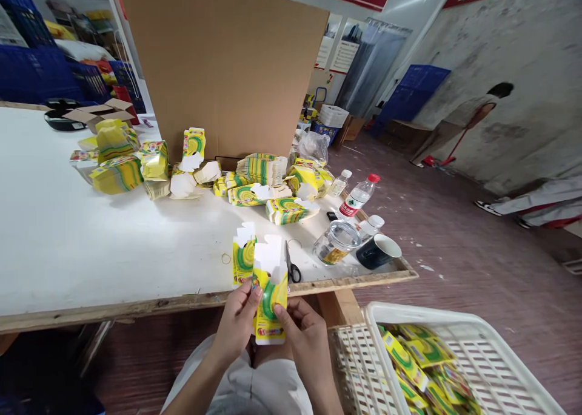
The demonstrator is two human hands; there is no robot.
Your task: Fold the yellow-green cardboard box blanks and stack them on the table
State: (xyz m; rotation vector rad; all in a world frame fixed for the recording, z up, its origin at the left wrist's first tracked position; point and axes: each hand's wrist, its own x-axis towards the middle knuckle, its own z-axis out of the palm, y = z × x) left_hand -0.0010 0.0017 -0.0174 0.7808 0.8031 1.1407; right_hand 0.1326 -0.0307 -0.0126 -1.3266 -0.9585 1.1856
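Between my hands is a flat yellow-and-green carton (271,300) with white flaps at its top, held over the table's front edge. My left hand (237,318) pinches its left side, thumb on the front. On the lower right side, my right hand (305,336) grips it with the thumb across the printed face. Just behind it, a small stack of similar flat cartons (243,260) lies on the white table (113,251). Black-handled scissors (294,272) rest to the right of the held carton, partly hidden by it.
Bundles of cartons (261,169) line the table's back before a tall cardboard sheet (222,69). At right stand a red-capped bottle (359,196), a clear jar (337,242) and a dark mug (377,252). A white basket (495,348) holds yellow packets (425,351). A person (473,114) is far right.
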